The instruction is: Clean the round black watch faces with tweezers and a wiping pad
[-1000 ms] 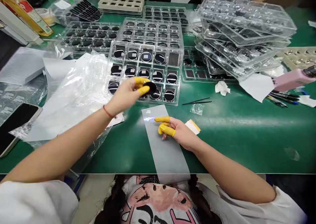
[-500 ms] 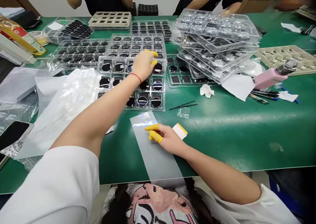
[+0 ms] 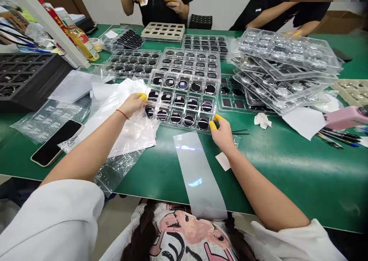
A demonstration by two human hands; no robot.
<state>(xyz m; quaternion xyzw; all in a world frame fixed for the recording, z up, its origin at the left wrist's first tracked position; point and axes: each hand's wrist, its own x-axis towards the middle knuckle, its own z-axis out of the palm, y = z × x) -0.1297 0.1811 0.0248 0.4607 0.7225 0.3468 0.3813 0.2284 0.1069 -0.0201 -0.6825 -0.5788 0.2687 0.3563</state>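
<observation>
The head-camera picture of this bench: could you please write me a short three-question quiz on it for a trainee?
1. True or false: the left hand and right hand both grip the clear tray.
2. What colour are the finger cots?
3. The smartphone lies: A) left of the tray, B) right of it, C) on it.

Key: 1 true; 2 yellow; 3 A.

A green surface (image 3: 287, 165) fills the view; beyond its far edge stands a pale wall (image 3: 218, 4).
</observation>
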